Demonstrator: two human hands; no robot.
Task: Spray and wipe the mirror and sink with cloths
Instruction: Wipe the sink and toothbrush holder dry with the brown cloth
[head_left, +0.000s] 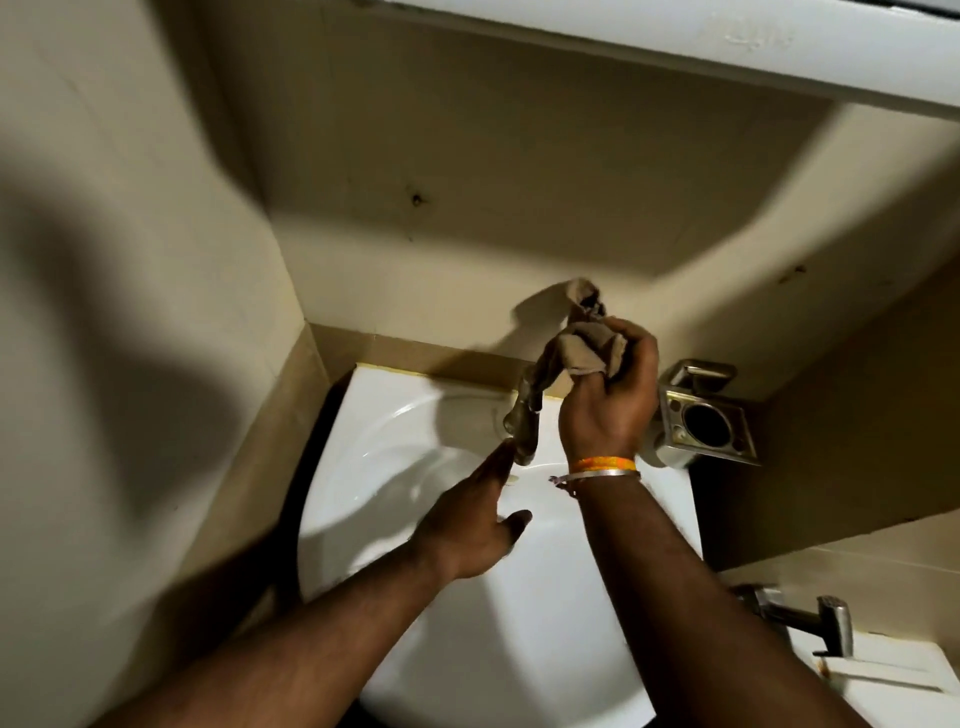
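Two hands work over the sink (519, 597). The right hand's fingers (636, 345) are curled tight round a bunched tan cloth (582, 351), which fills the grip and spills out on the thumb side; one twisted end pokes up above the knuckles against the wall, another trails down left onto the top of the faucet (524, 415). The right hand (608, 395) is raised above the back rim of the basin, palm away from the camera, with an orange band and a thin bracelet (602, 467) at the wrist. The left hand's fingers (496, 462) are straight and together, holding nothing, their tips touching or just short of the faucet's lower end; the blur does not settle which. The left hand (467, 530) hovers over the white bowl, thumb spread to the right. A metal holder (709, 423) is fixed to the wall just right of the right hand. A second tap (810, 616) sits at the lower right.
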